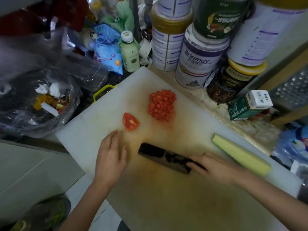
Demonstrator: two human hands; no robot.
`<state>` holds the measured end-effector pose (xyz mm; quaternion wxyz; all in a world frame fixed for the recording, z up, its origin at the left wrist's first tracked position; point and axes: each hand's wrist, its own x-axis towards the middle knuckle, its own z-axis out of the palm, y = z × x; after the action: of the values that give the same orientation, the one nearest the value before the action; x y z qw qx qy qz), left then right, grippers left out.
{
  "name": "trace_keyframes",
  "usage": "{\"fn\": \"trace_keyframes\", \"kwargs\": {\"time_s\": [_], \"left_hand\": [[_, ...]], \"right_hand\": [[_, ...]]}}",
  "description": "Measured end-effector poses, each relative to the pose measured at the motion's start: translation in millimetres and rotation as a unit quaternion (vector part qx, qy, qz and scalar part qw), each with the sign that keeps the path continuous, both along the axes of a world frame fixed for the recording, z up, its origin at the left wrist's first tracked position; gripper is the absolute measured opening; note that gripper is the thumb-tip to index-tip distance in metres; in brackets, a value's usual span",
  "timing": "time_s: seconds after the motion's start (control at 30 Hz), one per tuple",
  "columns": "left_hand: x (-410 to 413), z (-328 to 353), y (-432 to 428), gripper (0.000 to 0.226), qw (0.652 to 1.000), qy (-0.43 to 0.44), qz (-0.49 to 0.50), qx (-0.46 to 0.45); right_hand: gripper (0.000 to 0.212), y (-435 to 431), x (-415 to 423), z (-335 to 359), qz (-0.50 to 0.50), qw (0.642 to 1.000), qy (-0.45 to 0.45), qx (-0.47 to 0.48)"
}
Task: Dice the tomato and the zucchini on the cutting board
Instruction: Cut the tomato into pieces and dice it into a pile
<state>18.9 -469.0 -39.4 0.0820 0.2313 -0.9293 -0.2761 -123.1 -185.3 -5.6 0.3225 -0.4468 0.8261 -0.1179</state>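
A tomato wedge [130, 122] lies cut face up on the white cutting board [90, 130], just beyond the fingertips of the left hand [110, 157] and apart from them. Farther from the same hand and toward the right, a heap of diced tomato [162, 105] sits on the board in a reddish stain. A length of zucchini [241, 155], pale cut side up, lies on the board just past the right hand [213, 167] on its outer side, running slantwise beside the wrist without touching it.

The left hand rests palm down on the board, fingers straight and together, holding nothing. The right hand, somewhat blurred, has its fingers curled round the handle end of a dark, broad knife [164, 157]. The blade lies low over the board between the two hands, its tip pointing toward the left hand.

Beyond the board, on the worktop [233, 120] ahead of the right hand, stand stacked tins [198, 64], a dark jar with a yellow lid [233, 82] and a green box [246, 107]. Ahead of the left hand stand a pale bottle [130, 54] and a blue packet [108, 49]. To the outer side of the left hand, a clear plastic bag [38, 104] holds kitchen scraps.
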Motion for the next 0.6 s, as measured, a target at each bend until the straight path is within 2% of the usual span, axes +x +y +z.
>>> {"fn": "trace_keyframes", "kwargs": {"time_s": [0.2, 0.33, 0.4, 0.6], "left_hand": [[-26, 0, -16, 0.075, 0.999, -0.028, -0.024, -0.015], [-46, 0, -30, 0.099, 0.997, -0.059, -0.047, -0.002], [-55, -1, -35, 0.106, 0.996, -0.074, -0.055, -0.001], [-74, -2, -39, 0.104, 0.993, -0.053, -0.073, 0.071]], "right_hand": [[0.022, -25, -57, -4, -0.126, 0.991, 0.002, -0.05], [0.038, -31, -61, 3, -0.095, 0.984, 0.132, -0.073], [0.038, -30, -52, 12, -0.107, 0.976, 0.169, -0.084], [0.038, -41, -14, 38, -0.215, 0.963, 0.143, -0.072]]}}
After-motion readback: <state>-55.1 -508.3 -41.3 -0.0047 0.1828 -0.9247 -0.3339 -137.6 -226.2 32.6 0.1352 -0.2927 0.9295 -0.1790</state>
